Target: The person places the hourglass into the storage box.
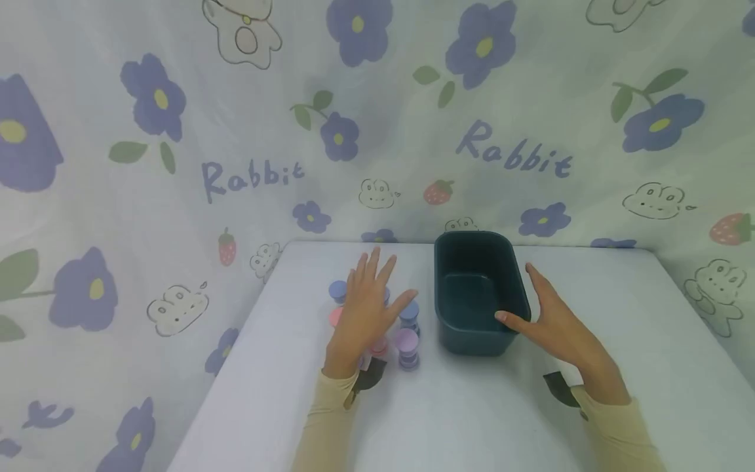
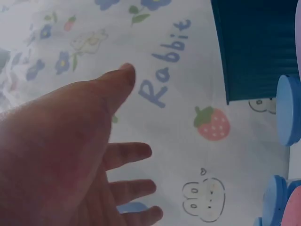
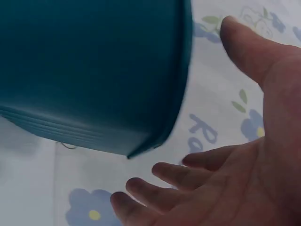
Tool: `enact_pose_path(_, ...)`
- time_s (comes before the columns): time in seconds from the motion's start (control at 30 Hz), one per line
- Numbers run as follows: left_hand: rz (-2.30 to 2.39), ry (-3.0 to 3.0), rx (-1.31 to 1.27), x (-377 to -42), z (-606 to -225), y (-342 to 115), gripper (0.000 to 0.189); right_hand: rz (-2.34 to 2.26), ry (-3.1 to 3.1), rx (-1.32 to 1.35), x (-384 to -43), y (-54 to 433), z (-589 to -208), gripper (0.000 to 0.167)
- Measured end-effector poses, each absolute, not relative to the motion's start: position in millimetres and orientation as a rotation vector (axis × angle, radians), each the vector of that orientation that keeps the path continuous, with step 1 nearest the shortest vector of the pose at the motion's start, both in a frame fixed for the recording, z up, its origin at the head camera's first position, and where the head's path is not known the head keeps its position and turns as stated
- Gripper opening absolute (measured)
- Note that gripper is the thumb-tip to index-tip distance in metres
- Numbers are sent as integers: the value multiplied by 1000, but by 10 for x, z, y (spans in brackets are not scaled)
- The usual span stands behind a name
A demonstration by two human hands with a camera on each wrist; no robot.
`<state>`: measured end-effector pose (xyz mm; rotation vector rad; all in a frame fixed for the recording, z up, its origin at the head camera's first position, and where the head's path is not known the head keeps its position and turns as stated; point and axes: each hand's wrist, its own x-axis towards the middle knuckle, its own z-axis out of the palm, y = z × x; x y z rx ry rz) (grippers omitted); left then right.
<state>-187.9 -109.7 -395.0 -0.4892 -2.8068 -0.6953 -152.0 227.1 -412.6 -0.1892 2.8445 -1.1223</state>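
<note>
A deep, dark teal bin (image 1: 478,342) stands upright on the white table, its hollow inside showing. To its left is a group of small lidded tubs in blue (image 1: 409,311), pink (image 1: 335,317) and purple (image 1: 407,342). My left hand (image 1: 367,303) hovers over this group with fingers spread, hiding several tubs, and holds nothing. Beside the bin's right wall is my right hand (image 1: 557,331), its thumb overlapping the near right rim in the head view. The right wrist view shows a gap between those straight fingers (image 3: 174,176) and the bin.
The white table (image 1: 460,419) runs back to a hanging cloth (image 1: 401,131) printed with flowers, rabbits and strawberries. That cloth also drapes along the left and right sides. Dark pieces (image 1: 371,375) show at both sleeve cuffs.
</note>
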Motion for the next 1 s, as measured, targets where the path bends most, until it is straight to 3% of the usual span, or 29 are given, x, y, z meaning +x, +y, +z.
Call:
enact_pose_path(0.33,-1052,-2573,-498,-1866,-3930,-1356,50,-1340,2710,-250,-1518,2307,-4437,135)
enact_pose_path(0.57,-1130,-2346,-524,-1901,-3929,-1636,35,-1491,2672,-357,-1523,2287,-4582,130)
enact_pose_path(1.0,-1269,-2354,-349,-2094,-4269,-2181,41,-1456,2693,-271,-1488,2216,-4593,131)
